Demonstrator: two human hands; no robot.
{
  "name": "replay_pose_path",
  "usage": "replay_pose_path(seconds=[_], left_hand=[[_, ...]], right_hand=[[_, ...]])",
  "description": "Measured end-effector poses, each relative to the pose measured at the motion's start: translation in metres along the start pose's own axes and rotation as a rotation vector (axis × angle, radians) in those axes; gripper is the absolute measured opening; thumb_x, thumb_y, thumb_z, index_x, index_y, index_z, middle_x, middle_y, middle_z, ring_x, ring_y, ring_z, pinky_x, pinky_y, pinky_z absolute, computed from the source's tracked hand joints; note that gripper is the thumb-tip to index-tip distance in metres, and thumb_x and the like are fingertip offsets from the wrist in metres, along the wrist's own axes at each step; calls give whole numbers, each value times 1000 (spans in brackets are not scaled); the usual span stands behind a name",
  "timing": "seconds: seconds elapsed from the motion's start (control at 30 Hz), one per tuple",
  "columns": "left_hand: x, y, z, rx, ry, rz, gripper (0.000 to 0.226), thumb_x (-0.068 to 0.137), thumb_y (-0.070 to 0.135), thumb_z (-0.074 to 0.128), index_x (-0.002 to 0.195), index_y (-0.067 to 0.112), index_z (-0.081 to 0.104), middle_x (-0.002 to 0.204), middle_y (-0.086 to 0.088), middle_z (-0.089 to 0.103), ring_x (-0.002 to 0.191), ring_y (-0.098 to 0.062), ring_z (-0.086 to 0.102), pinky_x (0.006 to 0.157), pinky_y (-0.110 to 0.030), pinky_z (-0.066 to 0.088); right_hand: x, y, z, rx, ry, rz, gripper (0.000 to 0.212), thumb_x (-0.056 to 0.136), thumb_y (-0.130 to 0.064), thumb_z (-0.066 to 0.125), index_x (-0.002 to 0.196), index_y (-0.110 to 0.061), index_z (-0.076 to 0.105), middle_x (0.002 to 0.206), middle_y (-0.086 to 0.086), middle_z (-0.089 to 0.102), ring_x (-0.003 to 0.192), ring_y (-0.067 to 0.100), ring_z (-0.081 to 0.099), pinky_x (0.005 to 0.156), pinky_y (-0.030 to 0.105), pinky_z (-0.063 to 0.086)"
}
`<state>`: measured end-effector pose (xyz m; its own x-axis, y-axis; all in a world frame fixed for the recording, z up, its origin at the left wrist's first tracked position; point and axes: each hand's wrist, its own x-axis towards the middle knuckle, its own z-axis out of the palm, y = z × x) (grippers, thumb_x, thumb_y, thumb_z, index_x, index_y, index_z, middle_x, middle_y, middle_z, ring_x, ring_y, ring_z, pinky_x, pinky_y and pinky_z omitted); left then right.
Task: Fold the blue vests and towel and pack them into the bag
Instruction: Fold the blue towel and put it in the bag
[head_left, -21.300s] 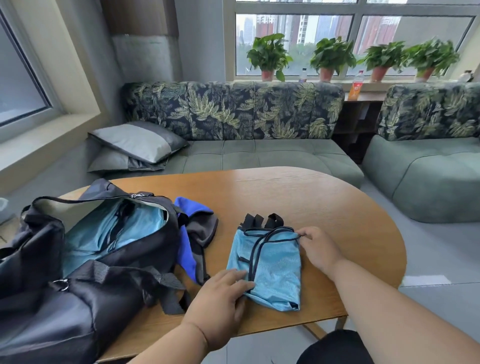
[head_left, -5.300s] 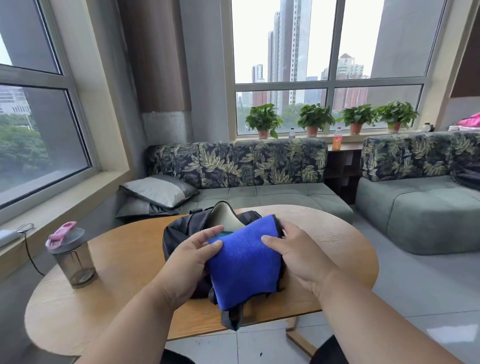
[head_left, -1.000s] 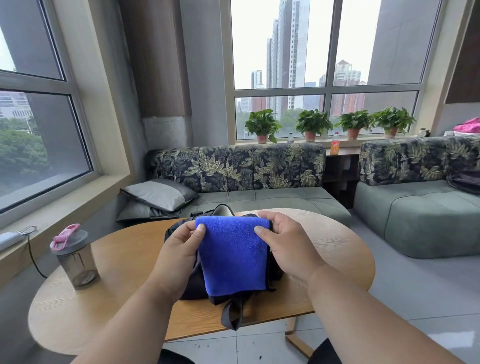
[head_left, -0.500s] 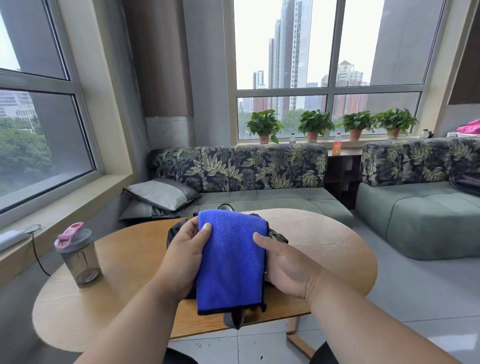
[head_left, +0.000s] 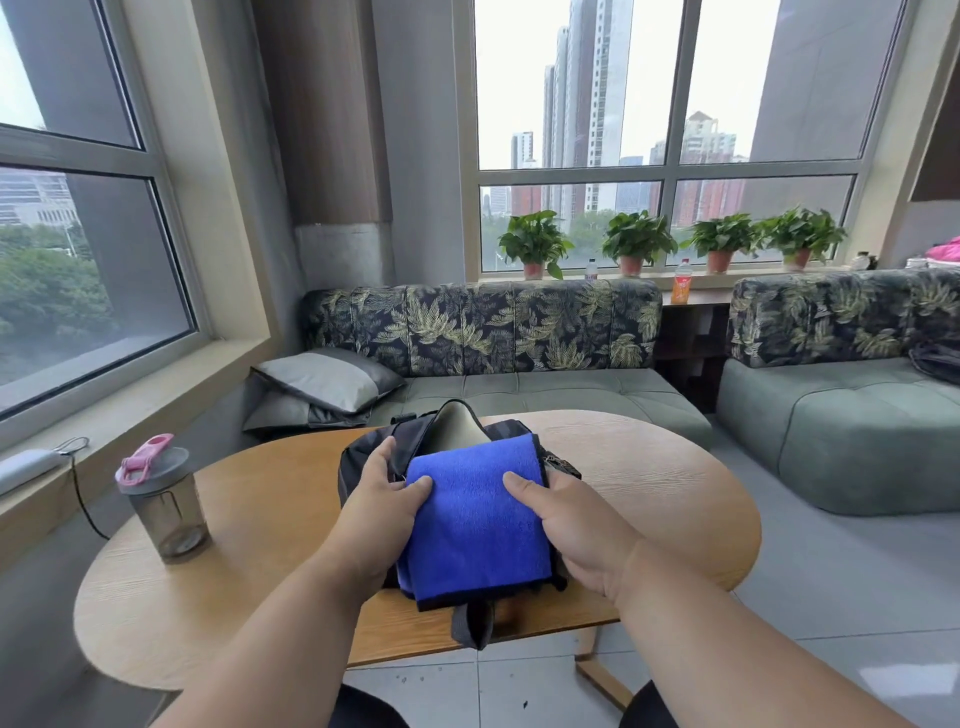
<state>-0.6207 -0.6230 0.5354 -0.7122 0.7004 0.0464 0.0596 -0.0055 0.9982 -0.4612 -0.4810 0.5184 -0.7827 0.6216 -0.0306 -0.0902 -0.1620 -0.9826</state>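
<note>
Both hands pinch the folded towel (head_left: 475, 519), left hand (head_left: 376, 525) and right hand (head_left: 576, 530) on opposite edges with thumbs on top, holding it flat over the open bag (head_left: 363, 457) on the tabletop (head_left: 270, 519), likely to slide it in still folded.

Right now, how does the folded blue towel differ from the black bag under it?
The folded bright blue fleece towel is a flat, neat rectangle; the black fabric bag is bulky and gapes open at the top. The towel is gripped at its sides by the left hand and right hand; the bag lies on the oval wooden table. Both are soft fabric.
</note>
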Motion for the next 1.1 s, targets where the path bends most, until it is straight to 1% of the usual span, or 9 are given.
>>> replay_pose_path(seconds=[0.07, 0.17, 0.33, 0.43, 0.57, 0.73, 0.87, 1.0, 1.1], left_hand=[[2, -4, 1, 30, 44, -16, 65, 106, 25, 60, 162, 37, 29, 141, 2, 62, 115, -14, 65, 100, -39, 56], [-2, -8, 5, -28, -2, -62, 62, 107, 34, 58, 162, 39, 29, 152, 9, 50, 126, -10, 59, 110, -37, 49], [-5, -7, 8, -16, -43, -45, 53, 106, 28, 61, 150, 49, 41, 129, 16, 64, 117, -9, 66, 102, -32, 54], [-5, -6, 7, -71, 9, -74, 36, 109, 21, 53, 135, 46, 59, 129, 4, 72, 114, -20, 69, 107, -45, 53], [-11, 0, 12, -252, -79, -142, 28, 111, 24, 51, 129, 34, 68, 121, -6, 77, 107, -23, 72, 92, -43, 58], [-16, 2, 10, -237, -186, -128, 39, 102, 7, 63, 134, 30, 64, 122, -6, 77, 103, -25, 74, 92, -44, 59], [-9, 0, 0, -314, -163, -151, 37, 105, 3, 54, 127, 26, 73, 125, -8, 75, 102, -25, 69, 95, -44, 54], [-6, 1, -16, 65, -268, -40, 34, 101, 16, 68, 127, 36, 74, 124, 5, 76, 100, -7, 71, 90, -25, 55], [-4, 0, -26, 450, -314, 57, 68, 80, 26, 88, 140, 42, 61, 120, 20, 71, 95, 10, 67, 82, -14, 55]], right_hand=[[-1, 0, 4, -33, 0, -37, 26, 104, -28, 63, 127, -16, 69, 120, 6, 77, 114, 26, 73, 107, 53, 53], [-2, -3, 8, -65, 17, -69, 39, 93, -42, 68, 126, -23, 68, 120, 1, 77, 116, 24, 72, 107, 53, 53], [-4, -2, 11, -140, 119, -104, 39, 89, -49, 71, 122, -30, 66, 113, -7, 78, 109, 18, 73, 101, 50, 57], [-9, -3, 12, -179, 205, -205, 53, 92, -37, 78, 137, -37, 52, 118, -18, 71, 107, 4, 70, 92, 32, 59], [-16, -9, 14, -454, 147, -343, 75, 99, -37, 70, 154, -57, 24, 139, -49, 31, 134, -18, 34, 111, 16, 28], [-18, -15, 13, -412, 111, -288, 50, 100, -31, 68, 136, -59, 48, 135, -38, 50, 122, -21, 46, 106, 15, 38], [-18, -17, 2, -396, 66, -243, 47, 89, -28, 72, 127, -55, 62, 130, -21, 65, 121, 6, 61, 114, 40, 46], [-17, -22, -10, -652, 22, -248, 49, 91, -24, 77, 128, -53, 67, 128, -29, 65, 124, -7, 57, 116, 31, 42], [-17, -26, -15, -857, 7, -231, 64, 88, -23, 79, 142, -49, 59, 130, -40, 55, 125, -15, 49, 117, 21, 36]])
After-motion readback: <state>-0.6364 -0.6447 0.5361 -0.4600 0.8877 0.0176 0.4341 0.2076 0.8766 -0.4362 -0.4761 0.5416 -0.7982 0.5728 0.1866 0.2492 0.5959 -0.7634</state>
